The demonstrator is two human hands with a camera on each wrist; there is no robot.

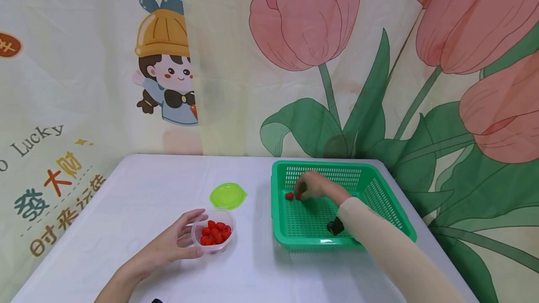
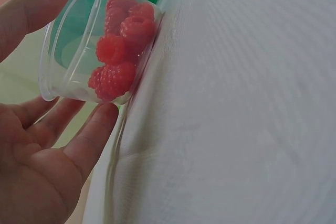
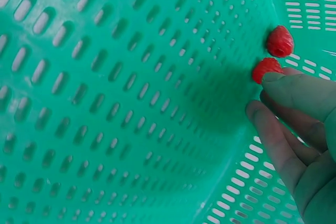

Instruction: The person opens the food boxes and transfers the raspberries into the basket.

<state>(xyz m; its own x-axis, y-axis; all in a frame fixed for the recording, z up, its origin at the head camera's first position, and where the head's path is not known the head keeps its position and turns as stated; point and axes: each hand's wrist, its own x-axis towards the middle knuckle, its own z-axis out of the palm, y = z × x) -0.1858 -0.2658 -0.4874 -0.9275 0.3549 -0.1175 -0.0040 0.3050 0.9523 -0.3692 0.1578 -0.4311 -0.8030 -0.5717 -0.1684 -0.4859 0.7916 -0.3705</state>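
Note:
My left hand (image 1: 177, 242) holds a clear plastic tub (image 2: 79, 40) upright on the table, thumb on one side and fingers on the other. Several red raspberries (image 1: 216, 233) lie in the tub. Inside the green basket (image 1: 294, 236), my right hand (image 1: 310, 185) pinches a raspberry (image 3: 266, 70) between thumb and fingers near the basket's left side. Another raspberry (image 3: 280, 41) lies just beside it on the basket floor. The far side of the pinched berry is partly hidden by the fingers.
A lime-green lid (image 1: 228, 196) lies flat behind the tub, left of the basket. The white-covered table (image 1: 252, 275) ends at a patterned cloth backdrop (image 1: 227, 60). A black device (image 1: 335, 226) sits at my right wrist, over the basket.

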